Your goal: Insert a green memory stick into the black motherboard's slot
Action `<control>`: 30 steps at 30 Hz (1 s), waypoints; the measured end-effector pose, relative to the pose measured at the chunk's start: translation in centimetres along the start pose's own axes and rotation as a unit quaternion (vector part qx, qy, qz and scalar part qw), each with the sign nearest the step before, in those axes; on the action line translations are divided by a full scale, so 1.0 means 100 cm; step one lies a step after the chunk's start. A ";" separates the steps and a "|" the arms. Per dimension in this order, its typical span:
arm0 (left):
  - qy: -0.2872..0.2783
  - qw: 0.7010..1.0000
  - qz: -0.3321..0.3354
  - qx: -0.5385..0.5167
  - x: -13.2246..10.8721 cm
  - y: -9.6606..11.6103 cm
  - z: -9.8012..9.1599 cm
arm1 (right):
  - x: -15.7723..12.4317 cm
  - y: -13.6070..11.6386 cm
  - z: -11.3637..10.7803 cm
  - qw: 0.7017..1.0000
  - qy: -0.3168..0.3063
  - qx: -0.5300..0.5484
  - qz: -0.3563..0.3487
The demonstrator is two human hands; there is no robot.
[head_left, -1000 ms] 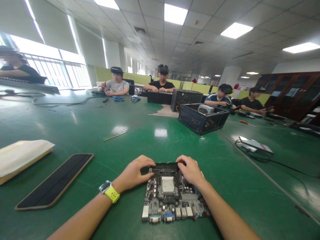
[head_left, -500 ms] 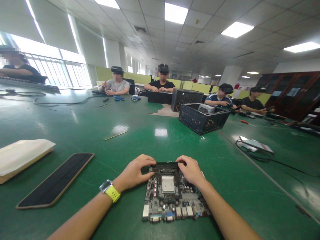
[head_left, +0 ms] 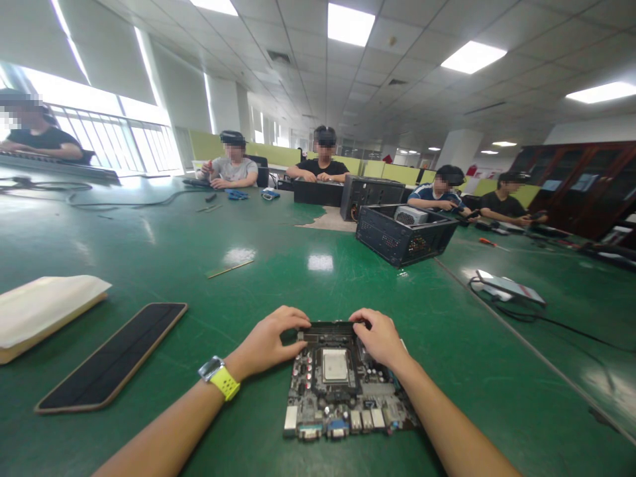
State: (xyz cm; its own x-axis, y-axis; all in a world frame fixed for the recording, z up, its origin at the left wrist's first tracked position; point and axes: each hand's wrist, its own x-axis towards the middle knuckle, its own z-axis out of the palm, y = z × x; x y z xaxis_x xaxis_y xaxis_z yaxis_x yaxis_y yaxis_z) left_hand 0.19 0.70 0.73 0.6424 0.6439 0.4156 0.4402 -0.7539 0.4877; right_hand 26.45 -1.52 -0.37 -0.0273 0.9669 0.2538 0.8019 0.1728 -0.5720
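Observation:
A motherboard (head_left: 375, 391) lies flat on the green table in front of me, its port side toward me. A square silver processor (head_left: 335, 366) sits in its socket. A dark long strip (head_left: 330, 327) runs along the far edge; whether it is a memory module or just slots I cannot make out. My left hand (head_left: 271, 336) grips the far left corner, thumb on the near side and fingers curled over the strip's end. My right hand (head_left: 381, 338) is closed over the far right part, fingertips at the strip's other end, partly hiding the board there.
A black phone-shaped slab (head_left: 112, 358) and a cream paper-covered block (head_left: 50, 308) lie at left. Ahead are a thin brass-coloured strip (head_left: 230, 268) and an open computer case (head_left: 382, 235). A cabled device (head_left: 509, 289) lies right. Several people sit at the far side.
Both hands stay in the same place on the motherboard. The view has shifted very slightly.

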 end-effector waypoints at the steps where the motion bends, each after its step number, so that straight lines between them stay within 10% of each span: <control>1: 0.001 1.000 0.000 -0.001 0.000 0.000 0.000 | 0.000 0.000 0.000 1.000 -0.001 0.001 0.001; 12: 0.031 0.999 -0.006 -0.016 0.000 0.002 0.000 | 0.001 -0.002 -0.005 1.000 0.005 0.010 -0.006; 18: 0.097 0.994 -0.047 -0.007 0.000 -0.005 0.002 | -0.025 -0.056 -0.023 0.992 0.000 0.017 -0.126; 23: 0.120 0.992 -0.047 -0.011 0.000 -0.007 0.001 | -0.070 -0.106 0.008 0.964 -0.096 -0.052 -0.243; 30: 0.121 0.991 -0.051 -0.015 0.000 -0.008 0.002 | -0.081 -0.106 0.046 0.952 -0.084 -0.147 -0.255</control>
State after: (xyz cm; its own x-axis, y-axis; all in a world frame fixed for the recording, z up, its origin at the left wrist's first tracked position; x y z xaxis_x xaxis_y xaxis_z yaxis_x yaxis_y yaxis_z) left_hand -0.01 1.27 0.20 0.4254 0.7313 0.5332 0.4740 -0.6819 0.5570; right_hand 15.40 -10.31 0.06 -0.5329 0.7924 0.2968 0.7905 0.5914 -0.1595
